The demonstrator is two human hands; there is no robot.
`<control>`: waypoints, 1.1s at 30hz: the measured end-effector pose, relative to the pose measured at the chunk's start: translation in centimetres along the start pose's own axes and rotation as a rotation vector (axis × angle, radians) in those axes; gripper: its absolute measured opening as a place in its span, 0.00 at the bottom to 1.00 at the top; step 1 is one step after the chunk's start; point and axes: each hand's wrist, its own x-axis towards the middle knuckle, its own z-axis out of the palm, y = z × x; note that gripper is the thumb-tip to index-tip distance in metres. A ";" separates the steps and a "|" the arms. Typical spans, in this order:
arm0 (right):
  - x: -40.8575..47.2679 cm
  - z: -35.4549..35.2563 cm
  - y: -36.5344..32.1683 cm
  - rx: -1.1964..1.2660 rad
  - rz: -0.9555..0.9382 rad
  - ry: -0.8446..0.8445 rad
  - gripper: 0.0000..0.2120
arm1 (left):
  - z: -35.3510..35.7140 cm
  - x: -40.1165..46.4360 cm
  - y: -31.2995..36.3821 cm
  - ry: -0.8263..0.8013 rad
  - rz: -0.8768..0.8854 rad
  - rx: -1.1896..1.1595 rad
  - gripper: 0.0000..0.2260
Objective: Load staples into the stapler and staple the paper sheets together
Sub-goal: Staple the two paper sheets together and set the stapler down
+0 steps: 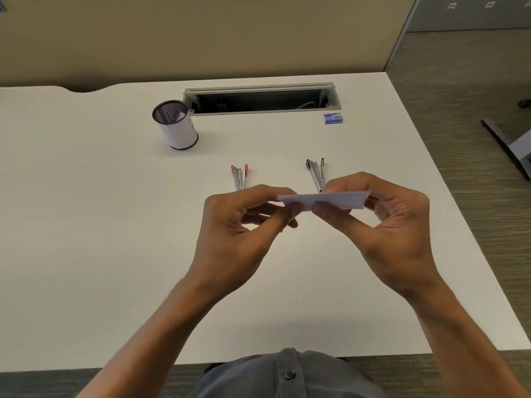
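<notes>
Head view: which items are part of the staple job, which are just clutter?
Job:
- paper, pinched by left hand and right hand
- red stapler, lying opened
- black stapler, lying opened
- staple box

Lying about:
- mesh cup
- cable tray in the desk

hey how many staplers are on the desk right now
2. A red-tipped metal stapler lies open on the white desk just beyond the left hand. A black-tipped metal stapler lies open beyond the right hand, its near end hidden behind the paper.
</notes>
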 end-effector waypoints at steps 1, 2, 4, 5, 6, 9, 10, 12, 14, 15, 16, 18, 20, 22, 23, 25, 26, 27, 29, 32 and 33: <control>0.0 -0.1 -0.1 -0.034 -0.049 -0.005 0.05 | 0.0 0.0 0.0 0.005 0.035 0.012 0.05; 0.0 -0.3 -0.3 -0.063 -0.099 -0.015 0.05 | -0.1 0.0 -0.1 0.016 0.077 0.028 0.05; 0.0 -0.5 -0.5 -0.112 -0.184 -0.027 0.06 | -0.2 0.0 -0.1 0.055 0.163 0.072 0.06; 0.0 -0.7 -0.6 -0.138 -0.224 -0.027 0.06 | -0.2 0.0 -0.1 0.076 0.208 0.098 0.07; 0.1 -0.8 -0.7 -0.165 -0.263 -0.026 0.06 | -0.2 0.0 0.0 0.094 0.253 0.123 0.07; 0.1 -1.1 -1.1 -0.245 -0.373 0.006 0.04 | -0.3 0.0 0.2 0.131 0.377 0.186 0.07; 0.0 -1.2 -1.2 -0.265 -0.403 0.020 0.04 | -0.3 0.0 0.3 0.141 0.409 0.203 0.06; 0.1 -1.3 -1.4 -0.303 -0.465 0.055 0.05 | -0.5 0.0 0.4 0.167 0.460 0.237 0.06; 0.1 -1.6 -1.5 -0.332 -0.515 0.092 0.06 | -0.6 0.0 0.4 0.204 0.503 0.262 0.06; 0.1 -1.7 -1.5 -0.340 -0.531 0.101 0.06 | -0.6 0.0 0.5 0.221 0.520 0.270 0.06; 0.0 -1.8 -1.6 -0.345 -0.543 0.109 0.06 | -0.6 0.0 0.5 0.236 0.534 0.275 0.06; 0.3 -1.9 -1.6 -0.342 -0.559 0.115 0.07 | -0.9 0.5 0.3 0.270 0.546 0.271 0.07; 0.2 -2.0 -1.9 -0.354 -0.562 0.106 0.09 | -1.0 0.5 0.3 0.280 0.555 0.258 0.09; 0.0 -2.1 -2.1 -0.369 -0.568 0.091 0.09 | -1.0 0.5 0.3 0.292 0.566 0.248 0.09; 0.0 -2.2 -2.1 -0.377 -0.567 0.087 0.09 | -1.1 0.6 0.2 0.297 0.572 0.242 0.09; 0.0 -2.1 -2.2 -0.383 -0.558 0.077 0.10 | -1.1 0.7 0.2 0.305 0.582 0.232 0.09; 0.1 -2.1 -2.2 -0.382 -0.556 0.074 0.10 | -1.1 0.8 0.2 0.305 0.586 0.227 0.10; 0.1 -2.0 -2.3 -0.382 -0.557 0.072 0.10 | -1.2 0.8 0.1 0.301 0.588 0.221 0.10; 0.2 -2.0 -2.2 -0.380 -0.557 0.067 0.09 | -1.3 0.8 0.1 0.293 0.587 0.211 0.11; 0.5 -1.9 -1.9 -0.364 -0.556 0.074 0.08 | -1.4 0.9 -0.1 0.280 0.580 0.197 0.10; 0.5 -1.8 -1.8 -0.359 -0.555 0.080 0.09 | -1.3 0.9 -0.1 0.275 0.570 0.190 0.09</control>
